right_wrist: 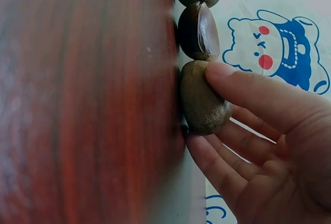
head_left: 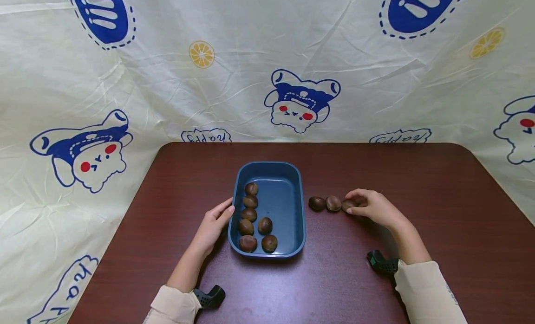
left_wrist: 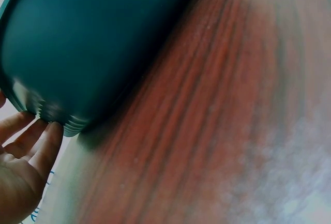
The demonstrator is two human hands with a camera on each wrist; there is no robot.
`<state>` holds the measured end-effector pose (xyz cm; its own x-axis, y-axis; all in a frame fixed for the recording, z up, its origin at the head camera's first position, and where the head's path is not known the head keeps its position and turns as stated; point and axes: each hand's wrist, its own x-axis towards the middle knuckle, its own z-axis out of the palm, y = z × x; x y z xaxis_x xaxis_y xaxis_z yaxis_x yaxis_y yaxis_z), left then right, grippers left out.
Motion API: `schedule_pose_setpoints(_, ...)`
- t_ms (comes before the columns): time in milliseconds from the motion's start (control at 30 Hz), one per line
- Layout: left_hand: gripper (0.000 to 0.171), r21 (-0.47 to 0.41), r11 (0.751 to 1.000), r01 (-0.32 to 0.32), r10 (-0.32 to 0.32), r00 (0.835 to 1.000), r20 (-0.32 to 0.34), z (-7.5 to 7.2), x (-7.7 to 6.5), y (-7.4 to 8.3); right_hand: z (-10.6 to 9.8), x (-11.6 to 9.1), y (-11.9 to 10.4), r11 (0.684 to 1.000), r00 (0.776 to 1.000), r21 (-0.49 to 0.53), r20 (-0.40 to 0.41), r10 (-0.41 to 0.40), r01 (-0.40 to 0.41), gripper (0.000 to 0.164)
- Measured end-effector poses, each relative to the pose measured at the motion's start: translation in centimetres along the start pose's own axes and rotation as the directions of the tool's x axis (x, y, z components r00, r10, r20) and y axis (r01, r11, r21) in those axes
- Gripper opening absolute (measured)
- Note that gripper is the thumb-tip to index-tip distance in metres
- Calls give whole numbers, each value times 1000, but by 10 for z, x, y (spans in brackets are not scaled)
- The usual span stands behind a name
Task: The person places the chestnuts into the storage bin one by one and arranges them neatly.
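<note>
A blue rectangular tray (head_left: 285, 212) stands on the table with several brown chestnuts (head_left: 248, 243) in it, one column along its left wall and two more beside that column at the near end. My left hand (head_left: 212, 225) touches the tray's left side; in the left wrist view its fingertips (left_wrist: 54, 129) rest against the outer wall. Right of the tray, three chestnuts sit in a row. My right hand (head_left: 378, 208) holds the rightmost chestnut (right_wrist: 201, 100) between thumb and fingers, right beside the middle chestnut (head_left: 333, 203). The leftmost chestnut (head_left: 316, 204) lies nearest the tray.
The dark red-brown wooden table (head_left: 439, 189) has rounded far corners. A pale sheet (head_left: 234, 96) with blue cartoon prints hangs behind and beside it. Each wrist carries a black camera mount (head_left: 210, 297), low over the table.
</note>
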<state>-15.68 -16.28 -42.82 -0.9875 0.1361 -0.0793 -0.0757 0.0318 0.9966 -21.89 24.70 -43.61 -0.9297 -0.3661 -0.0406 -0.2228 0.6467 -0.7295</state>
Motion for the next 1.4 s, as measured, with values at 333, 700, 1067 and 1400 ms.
schedule_pose_setpoints(333,45,-18,1000,-12,12,1000,-1,-6,9,-20,0,0,0,999,999,13,-13,-29,30,34)
schedule_pose_setpoints(700,47,-10,999,-38,38,999,-19,-6,11,-24,-5,-2,-6,1000,999,7,-34,-18,18,36)
schedule_pose_setpoints(1067,47,-2,999,-36,36,999,-24,-6,11,-24,-6,-2,-17,997,990,4,-118,-72,73,37)
schedule_pose_setpoints(1400,47,-1,999,-44,44,999,-26,-5,11,-25,-3,-3,-33,989,969,-18,-199,-147,146,33)
